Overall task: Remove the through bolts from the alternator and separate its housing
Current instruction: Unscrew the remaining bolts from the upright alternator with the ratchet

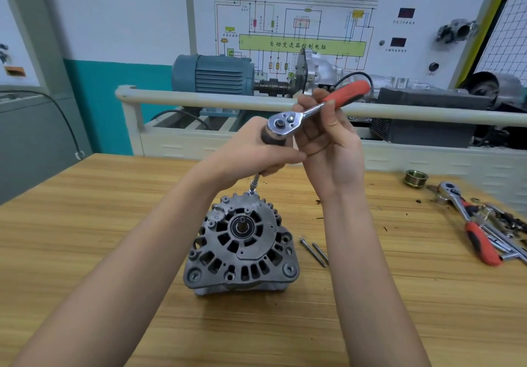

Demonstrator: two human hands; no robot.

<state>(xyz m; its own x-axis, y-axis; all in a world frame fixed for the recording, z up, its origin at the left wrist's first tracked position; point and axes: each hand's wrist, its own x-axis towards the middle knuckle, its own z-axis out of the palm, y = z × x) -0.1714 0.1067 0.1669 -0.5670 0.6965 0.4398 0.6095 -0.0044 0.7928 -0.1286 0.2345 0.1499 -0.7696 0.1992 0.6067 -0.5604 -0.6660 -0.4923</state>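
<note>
Red-handled ratchet (308,112) pinched in right hand (328,141), left hand (256,152) gripping its extension (272,137), socket at alternator (242,241) twelve o'clock, two bolts (315,252) at three.

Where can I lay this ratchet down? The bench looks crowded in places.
Bare table lies left of the alternator, and along the near edge. A smaller patch lies between the two loose bolts and the spare ratchet. The far right is crowded: spare ratchet, pulley, scattered small parts.
</note>
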